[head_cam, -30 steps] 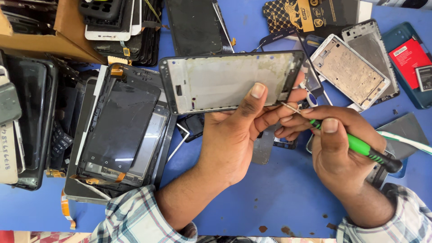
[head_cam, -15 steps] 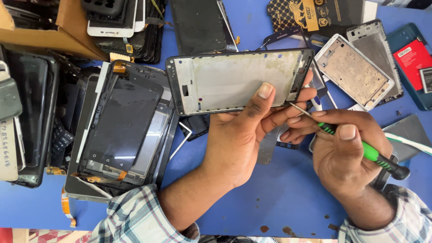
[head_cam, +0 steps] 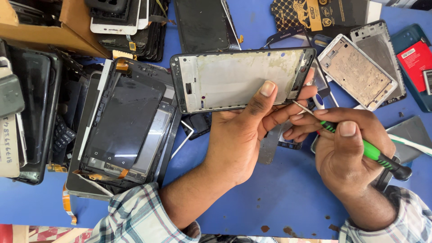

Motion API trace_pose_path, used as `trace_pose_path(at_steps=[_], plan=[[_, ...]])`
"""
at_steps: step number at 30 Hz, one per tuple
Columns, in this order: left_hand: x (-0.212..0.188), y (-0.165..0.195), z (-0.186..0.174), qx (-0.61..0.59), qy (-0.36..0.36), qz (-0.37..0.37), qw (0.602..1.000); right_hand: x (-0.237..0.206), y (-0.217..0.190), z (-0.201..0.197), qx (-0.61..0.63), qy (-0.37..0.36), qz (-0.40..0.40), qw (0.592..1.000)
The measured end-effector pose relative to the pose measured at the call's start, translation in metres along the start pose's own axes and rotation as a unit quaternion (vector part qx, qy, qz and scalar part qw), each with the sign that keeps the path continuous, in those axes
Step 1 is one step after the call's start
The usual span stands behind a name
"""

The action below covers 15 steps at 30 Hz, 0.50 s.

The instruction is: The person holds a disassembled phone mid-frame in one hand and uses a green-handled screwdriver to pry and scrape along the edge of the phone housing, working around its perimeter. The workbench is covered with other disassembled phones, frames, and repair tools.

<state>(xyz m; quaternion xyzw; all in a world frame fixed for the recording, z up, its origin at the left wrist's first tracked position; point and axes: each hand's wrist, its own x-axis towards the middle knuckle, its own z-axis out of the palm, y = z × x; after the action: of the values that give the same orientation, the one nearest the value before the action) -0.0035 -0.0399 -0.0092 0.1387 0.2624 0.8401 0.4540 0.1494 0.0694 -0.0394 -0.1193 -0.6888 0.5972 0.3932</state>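
The bare phone frame [head_cam: 243, 80] hangs above the middle of the blue counter [head_cam: 288, 198], pinched along its lower edge by the left hand [head_cam: 245, 135]. The right hand [head_cam: 346, 150] is closed around a green-handled screwdriver [head_cam: 360, 146], its tip just beside the frame's lower right corner. A stack of dark screens [head_cam: 121, 126] lies toward the counter's left edge.

- Bare blue table [head_cam: 288, 198] is lying open between and below the two forearms.
- A stack of phone screens [head_cam: 121, 126] is crowding the left side.
- A cardboard box [head_cam: 45, 27] is blocking the upper left.
- Loose metal phone frames [head_cam: 360, 72] are cluttering the upper right, leaving only narrow gaps.
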Motion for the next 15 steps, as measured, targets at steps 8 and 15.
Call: trace_pose_path(at_steps=[8, 15], plan=[[-0.0016, -0.0016, -0.0013, 0.007, -0.003, 0.003, 1.0, 0.0013, -0.0041, 0.0028, -0.014, -0.015, 0.0, 1.0], [-0.0011, -0.0038, -0.0022, 0.018, 0.006, -0.001, 1.0, 0.0037, -0.006, 0.004, -0.017, -0.03, -0.006, 0.999]])
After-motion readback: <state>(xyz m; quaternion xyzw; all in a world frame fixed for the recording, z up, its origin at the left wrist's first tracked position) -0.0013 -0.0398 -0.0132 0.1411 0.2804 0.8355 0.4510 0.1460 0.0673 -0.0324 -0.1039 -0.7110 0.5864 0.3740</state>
